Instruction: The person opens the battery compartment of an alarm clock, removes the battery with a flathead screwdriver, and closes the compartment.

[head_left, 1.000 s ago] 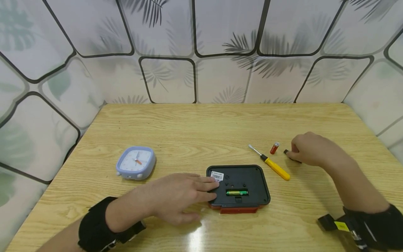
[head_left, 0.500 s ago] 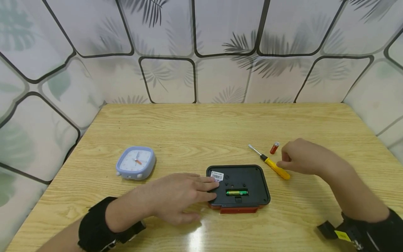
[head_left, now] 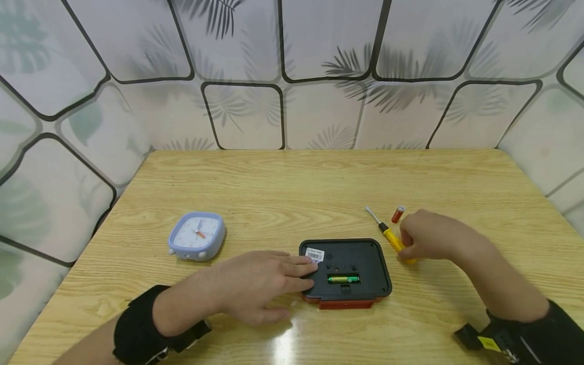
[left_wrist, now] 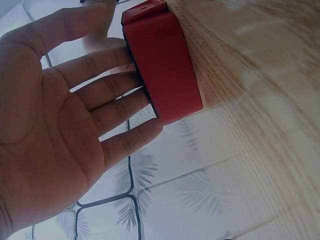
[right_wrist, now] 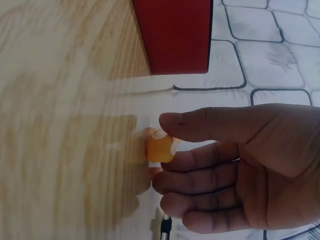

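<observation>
A red-sided device with a black back [head_left: 367, 261] lies back up on the table, a green battery [head_left: 343, 279] in its open compartment. My left hand [head_left: 260, 284] rests its straight fingers on the back's left edge; in the left wrist view they lie along the red side [left_wrist: 162, 65]. My right hand [head_left: 433, 235] pinches the handle end of a yellow screwdriver [head_left: 391, 238] between thumb and fingers. That orange-yellow end [right_wrist: 160, 147] shows in the right wrist view, close over the table. Beyond the fingers is a slim black and silver thing [right_wrist: 166, 227].
A red battery [head_left: 398, 214] lies just beyond the right hand, near the screwdriver. At the left stands a pale blue alarm clock [head_left: 197, 235]. The wooden table [head_left: 283, 187] ends at a patterned backdrop [head_left: 319, 111] at the back and sides.
My right hand has left a small dark thing on the table, moved left and toward me, and taken the screwdriver's handle. The screwdriver has turned slightly; the left hand has stayed still.
</observation>
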`<state>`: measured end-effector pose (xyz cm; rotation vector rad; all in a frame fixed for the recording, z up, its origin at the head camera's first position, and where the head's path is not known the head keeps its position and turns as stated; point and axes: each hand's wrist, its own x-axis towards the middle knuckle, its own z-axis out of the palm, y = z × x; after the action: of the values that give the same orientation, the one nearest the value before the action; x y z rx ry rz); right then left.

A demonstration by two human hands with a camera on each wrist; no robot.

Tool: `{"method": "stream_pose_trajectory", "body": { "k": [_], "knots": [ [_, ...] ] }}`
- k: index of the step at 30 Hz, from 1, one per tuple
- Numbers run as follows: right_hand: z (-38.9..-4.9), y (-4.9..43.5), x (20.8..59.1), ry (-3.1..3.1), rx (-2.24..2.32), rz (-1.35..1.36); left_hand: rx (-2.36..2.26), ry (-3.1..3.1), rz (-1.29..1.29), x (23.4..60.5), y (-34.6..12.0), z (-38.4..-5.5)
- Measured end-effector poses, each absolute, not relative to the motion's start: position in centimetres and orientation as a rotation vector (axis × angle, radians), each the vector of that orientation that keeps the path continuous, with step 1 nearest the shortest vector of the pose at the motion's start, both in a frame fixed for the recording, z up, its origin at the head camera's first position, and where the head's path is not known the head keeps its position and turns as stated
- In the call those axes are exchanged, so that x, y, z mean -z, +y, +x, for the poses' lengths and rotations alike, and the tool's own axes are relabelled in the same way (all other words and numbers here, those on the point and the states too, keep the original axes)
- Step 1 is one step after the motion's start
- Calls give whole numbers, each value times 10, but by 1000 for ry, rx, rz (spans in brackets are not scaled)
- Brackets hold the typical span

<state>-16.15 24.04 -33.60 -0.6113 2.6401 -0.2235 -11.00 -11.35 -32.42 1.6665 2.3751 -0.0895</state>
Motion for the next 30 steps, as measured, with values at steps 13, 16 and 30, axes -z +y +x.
{"method": "stream_pose_trajectory", "body": {
  "k": [13, 16, 30],
  "knots": [
    [-161, 238, 339, 2708, 148, -656, 87, 2377, 1672, 324, -113, -110],
    [-160, 237, 337, 2741, 131, -682, 84, 2376, 1672, 324, -113, -110],
    [-150, 224, 322, 2936, 242, -788, 96, 2382, 1667, 325, -113, -110]
  ]
}}
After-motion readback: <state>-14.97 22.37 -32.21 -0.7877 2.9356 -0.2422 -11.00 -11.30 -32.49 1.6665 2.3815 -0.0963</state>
